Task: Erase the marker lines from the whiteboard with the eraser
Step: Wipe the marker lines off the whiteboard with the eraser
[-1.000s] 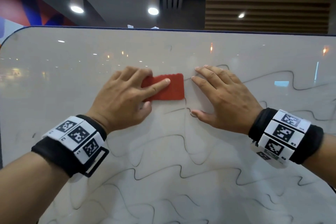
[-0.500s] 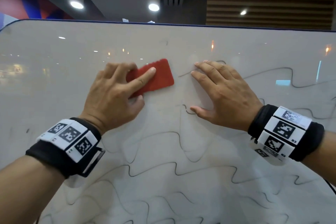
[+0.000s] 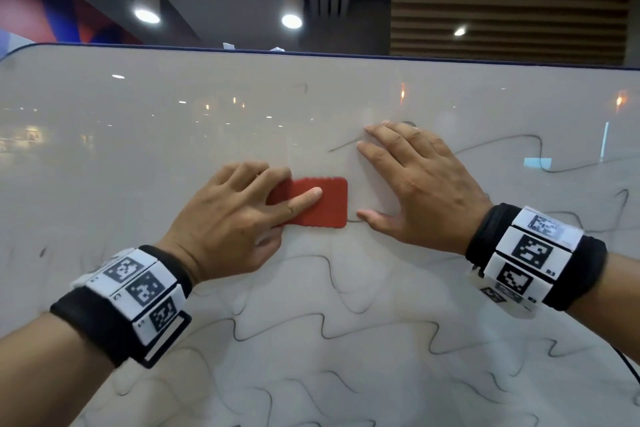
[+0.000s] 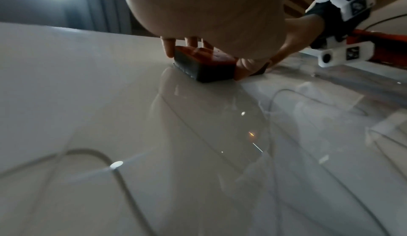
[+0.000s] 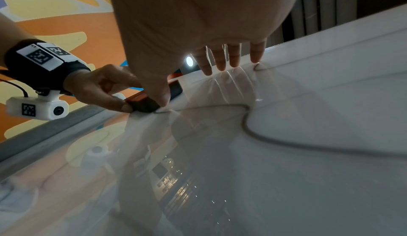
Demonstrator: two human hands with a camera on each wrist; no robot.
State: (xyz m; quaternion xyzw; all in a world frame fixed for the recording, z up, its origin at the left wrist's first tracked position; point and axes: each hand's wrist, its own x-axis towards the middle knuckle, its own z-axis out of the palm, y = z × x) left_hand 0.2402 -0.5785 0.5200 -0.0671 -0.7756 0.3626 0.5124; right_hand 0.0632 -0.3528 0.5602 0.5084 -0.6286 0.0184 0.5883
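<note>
Our left hand grips the one red rectangular eraser w/ dark felt underside, thumb and fingers curled round its edges, flat on the glossy white whiteboard near centre. Right hand lies beside it, fingers straight, pressed flat. Upper-left looks wiped; we judge approx. a third done. Wavy black marker lines remain across bottom & right, too many to count.
</note>
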